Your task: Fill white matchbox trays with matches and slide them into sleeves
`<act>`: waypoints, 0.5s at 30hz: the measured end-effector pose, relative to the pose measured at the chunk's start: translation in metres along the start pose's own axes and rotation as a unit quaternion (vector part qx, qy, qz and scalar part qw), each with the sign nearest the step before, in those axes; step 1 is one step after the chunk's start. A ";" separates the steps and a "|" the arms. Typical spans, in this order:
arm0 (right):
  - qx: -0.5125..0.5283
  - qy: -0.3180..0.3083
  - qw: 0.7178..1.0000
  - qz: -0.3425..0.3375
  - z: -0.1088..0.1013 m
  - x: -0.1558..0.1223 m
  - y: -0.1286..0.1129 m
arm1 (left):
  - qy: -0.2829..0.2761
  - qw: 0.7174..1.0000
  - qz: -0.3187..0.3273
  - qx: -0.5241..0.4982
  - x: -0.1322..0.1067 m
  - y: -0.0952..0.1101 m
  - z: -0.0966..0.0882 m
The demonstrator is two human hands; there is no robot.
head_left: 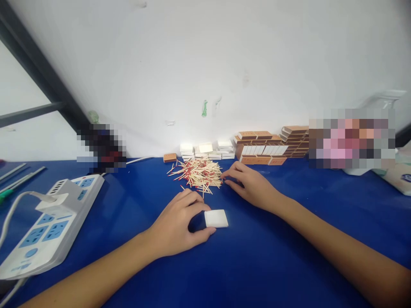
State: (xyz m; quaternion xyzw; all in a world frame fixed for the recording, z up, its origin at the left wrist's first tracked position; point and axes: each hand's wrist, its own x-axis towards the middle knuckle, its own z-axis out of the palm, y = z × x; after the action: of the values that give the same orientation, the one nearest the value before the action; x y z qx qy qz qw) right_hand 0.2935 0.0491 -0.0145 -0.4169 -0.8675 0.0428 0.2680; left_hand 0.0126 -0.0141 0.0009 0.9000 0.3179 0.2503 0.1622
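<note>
My left hand (181,224) rests on the blue table, its thumb and fingers closed around a small white matchbox tray (216,218). My right hand (248,184) lies further back, fingers curled down at the right edge of a pile of red-tipped matchsticks (197,173). Whether its fingertips pinch any matches is hidden. The pile lies just beyond the white tray, between the two hands.
Against the wall stand white inner trays (205,149), one brown box (170,157) and stacks of brown matchbox sleeves (272,147). A white and blue power strip (51,222) with a plugged charger lies at the left. The blue table (257,256) runs to the near edge.
</note>
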 end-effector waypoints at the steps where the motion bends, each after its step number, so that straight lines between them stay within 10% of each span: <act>1: 0.003 -0.003 1.000 -0.009 0.001 0.002 0.002 | 0.003 1.000 -0.001 -0.001 0.000 0.000 0.000; 9: 0.007 -0.035 0.999 -0.002 -0.006 0.007 -0.001 | 0.029 0.999 -0.021 0.009 0.003 -0.004 -0.001; 15: 0.048 -0.039 0.998 0.013 -0.018 -0.002 -0.052 | 0.042 0.997 -0.044 0.041 0.003 -0.006 -0.001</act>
State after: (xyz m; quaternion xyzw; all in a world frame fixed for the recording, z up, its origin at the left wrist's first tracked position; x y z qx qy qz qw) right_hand 0.2670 0.0108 0.0151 -0.4127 -0.8687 0.1042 0.2533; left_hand 0.0114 -0.0074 0.0003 0.8799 0.3735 0.2669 0.1226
